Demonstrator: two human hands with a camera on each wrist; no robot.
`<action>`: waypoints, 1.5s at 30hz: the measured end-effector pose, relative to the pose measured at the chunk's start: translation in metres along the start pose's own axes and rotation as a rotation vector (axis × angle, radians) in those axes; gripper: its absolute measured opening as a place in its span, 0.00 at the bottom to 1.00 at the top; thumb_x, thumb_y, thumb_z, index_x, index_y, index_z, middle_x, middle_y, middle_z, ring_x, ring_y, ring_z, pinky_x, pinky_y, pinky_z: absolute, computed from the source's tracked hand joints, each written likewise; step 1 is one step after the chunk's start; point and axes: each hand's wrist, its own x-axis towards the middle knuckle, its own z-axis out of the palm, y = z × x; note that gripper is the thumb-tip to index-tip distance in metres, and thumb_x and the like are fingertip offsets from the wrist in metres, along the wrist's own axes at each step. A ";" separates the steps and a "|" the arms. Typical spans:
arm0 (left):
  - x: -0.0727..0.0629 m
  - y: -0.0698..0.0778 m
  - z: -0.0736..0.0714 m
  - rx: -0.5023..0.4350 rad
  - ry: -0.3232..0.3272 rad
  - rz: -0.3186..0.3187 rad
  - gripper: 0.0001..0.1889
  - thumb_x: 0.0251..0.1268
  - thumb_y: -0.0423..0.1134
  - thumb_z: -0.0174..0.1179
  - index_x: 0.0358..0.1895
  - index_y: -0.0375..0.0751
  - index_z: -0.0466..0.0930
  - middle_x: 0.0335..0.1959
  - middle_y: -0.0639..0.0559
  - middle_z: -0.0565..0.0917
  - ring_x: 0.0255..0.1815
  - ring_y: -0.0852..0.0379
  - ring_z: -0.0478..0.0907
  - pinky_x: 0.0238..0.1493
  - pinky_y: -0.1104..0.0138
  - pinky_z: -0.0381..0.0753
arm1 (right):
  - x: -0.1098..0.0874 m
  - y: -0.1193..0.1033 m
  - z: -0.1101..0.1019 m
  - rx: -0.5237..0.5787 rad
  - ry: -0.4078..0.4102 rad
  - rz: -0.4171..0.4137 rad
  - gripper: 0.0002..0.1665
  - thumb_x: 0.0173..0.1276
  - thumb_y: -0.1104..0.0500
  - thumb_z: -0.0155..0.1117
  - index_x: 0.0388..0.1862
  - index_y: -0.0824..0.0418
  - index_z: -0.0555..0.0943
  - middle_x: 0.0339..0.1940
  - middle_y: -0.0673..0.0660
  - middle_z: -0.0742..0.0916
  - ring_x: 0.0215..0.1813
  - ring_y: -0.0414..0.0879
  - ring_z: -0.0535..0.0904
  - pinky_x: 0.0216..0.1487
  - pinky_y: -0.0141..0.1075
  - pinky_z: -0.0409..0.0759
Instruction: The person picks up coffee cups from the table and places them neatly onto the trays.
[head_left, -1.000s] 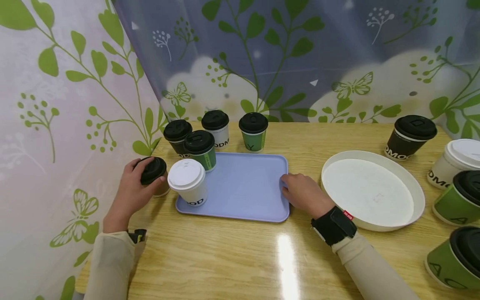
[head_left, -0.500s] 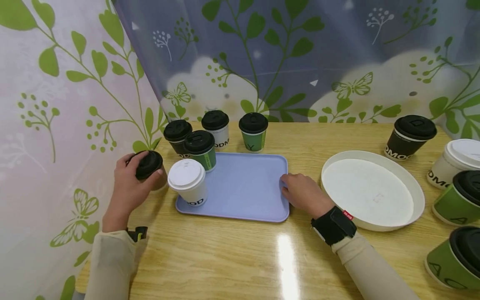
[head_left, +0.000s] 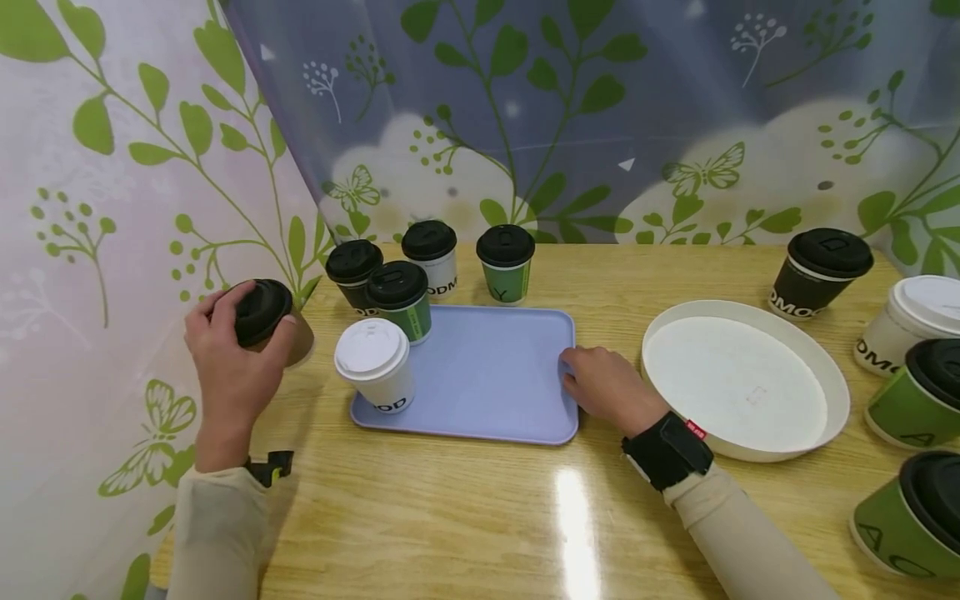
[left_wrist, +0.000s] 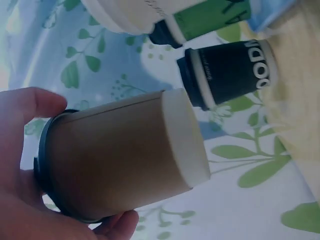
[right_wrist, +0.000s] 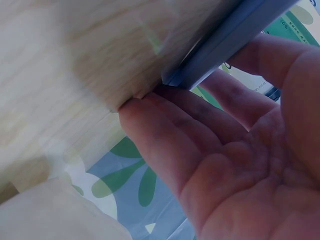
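My left hand [head_left: 234, 367] grips a brown paper coffee cup [left_wrist: 117, 155] by its black lid, thumb and fingers spread round the lid's edge. In the left wrist view the cup's pale bottom shows, and it is held up off the table. The right hand [head_left: 606, 382] holds the right rim of a lavender-blue tray [head_left: 495, 375], its fingertips down at the table in the right wrist view. On the tray's left side stand a white cup with a white lid [head_left: 372, 358] and a green cup with a black lid [head_left: 408, 308].
Behind the tray stand a black cup [head_left: 352, 267], a white cup with a black lid [head_left: 438, 271] and a green cup [head_left: 506, 279]. A round white tray [head_left: 750, 383] lies to the right, with several lidded cups beyond it. A patterned sheet [head_left: 135, 275] borders the table's left.
My left hand has lifted the brown coffee cup and carried it leftward, away from the tray. The right hand and tray have stayed in place.
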 end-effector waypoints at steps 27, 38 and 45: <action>-0.003 0.068 0.000 -0.127 0.079 0.181 0.29 0.55 0.42 0.69 0.64 0.44 0.83 0.69 0.38 0.70 0.71 0.48 0.62 0.66 0.49 0.65 | 0.001 0.000 -0.001 -0.006 -0.006 -0.003 0.12 0.77 0.62 0.62 0.51 0.69 0.83 0.31 0.57 0.82 0.29 0.45 0.78 0.31 0.39 0.77; -0.021 0.090 0.008 -0.150 0.020 0.252 0.29 0.56 0.42 0.68 0.64 0.44 0.82 0.68 0.37 0.70 0.70 0.47 0.63 0.63 0.47 0.66 | 0.002 0.001 0.000 -0.013 0.007 -0.011 0.11 0.76 0.62 0.62 0.50 0.69 0.83 0.29 0.56 0.82 0.28 0.46 0.78 0.31 0.39 0.76; -0.027 0.103 0.016 -0.188 -0.019 0.301 0.30 0.54 0.43 0.68 0.65 0.44 0.82 0.68 0.39 0.71 0.71 0.48 0.64 0.63 0.48 0.66 | 0.001 0.001 0.000 -0.011 0.002 -0.012 0.12 0.76 0.62 0.62 0.51 0.69 0.83 0.30 0.57 0.82 0.28 0.46 0.78 0.31 0.39 0.77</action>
